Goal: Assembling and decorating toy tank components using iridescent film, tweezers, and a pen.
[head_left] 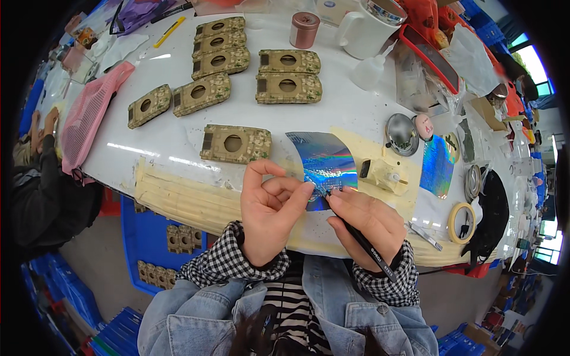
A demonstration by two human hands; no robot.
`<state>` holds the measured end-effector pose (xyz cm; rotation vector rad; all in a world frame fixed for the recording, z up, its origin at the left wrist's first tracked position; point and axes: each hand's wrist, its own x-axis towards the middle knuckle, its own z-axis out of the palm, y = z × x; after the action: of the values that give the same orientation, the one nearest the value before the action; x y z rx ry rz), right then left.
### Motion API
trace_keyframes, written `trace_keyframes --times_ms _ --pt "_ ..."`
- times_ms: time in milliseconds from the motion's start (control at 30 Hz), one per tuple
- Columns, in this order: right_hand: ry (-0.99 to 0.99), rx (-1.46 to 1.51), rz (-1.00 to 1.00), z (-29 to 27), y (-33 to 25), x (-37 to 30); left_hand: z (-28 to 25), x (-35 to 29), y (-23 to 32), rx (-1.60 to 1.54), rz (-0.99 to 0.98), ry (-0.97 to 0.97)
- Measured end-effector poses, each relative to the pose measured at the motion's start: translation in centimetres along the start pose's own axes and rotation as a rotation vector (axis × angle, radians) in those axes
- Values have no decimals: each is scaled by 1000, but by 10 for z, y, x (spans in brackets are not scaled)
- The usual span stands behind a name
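Observation:
A shiny blue holographic sheet (323,151) is in front of me. My left hand (267,207) is closed, thumb and forefinger pinching at the sheet's lower left part. My right hand (371,222) grips slim black tweezers (363,243), their tip meeting the sheet close to my left fingertips. Whatever lies between the tips is too small to make out. Just beyond my left hand rests a camouflage model tank hull (256,145) with a round hole in its top. A beige model turret (389,177) sits right of the sheet on yellowish tape.
Several more camouflage hulls (288,88) stand farther back. To the right are a second holographic sheet (436,166), a tape roll (462,222), metal tweezers (424,235) and a round metal dish (402,134). Behind stand a white mug (368,32) and a red-cased phone (428,58). A blue tray (145,237) holds hulls below the table edge.

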<state>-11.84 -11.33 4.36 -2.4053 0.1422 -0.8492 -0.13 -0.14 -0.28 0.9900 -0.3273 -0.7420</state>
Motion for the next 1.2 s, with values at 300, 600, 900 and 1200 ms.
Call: trace_keyframes --times_ms 300,600,900,1200 --pt "6 3 17 3 1 -3 -2 2 -1 -13 -2 3" --pt "21 -18 24 4 0 -4 0 0 -1 27 23 7" --pt "36 -65 -33 7 0 -5 1 -2 0 72 32 12" --pt "16 -139 -105 8 2 -7 0 1 -1 34 -4 29"
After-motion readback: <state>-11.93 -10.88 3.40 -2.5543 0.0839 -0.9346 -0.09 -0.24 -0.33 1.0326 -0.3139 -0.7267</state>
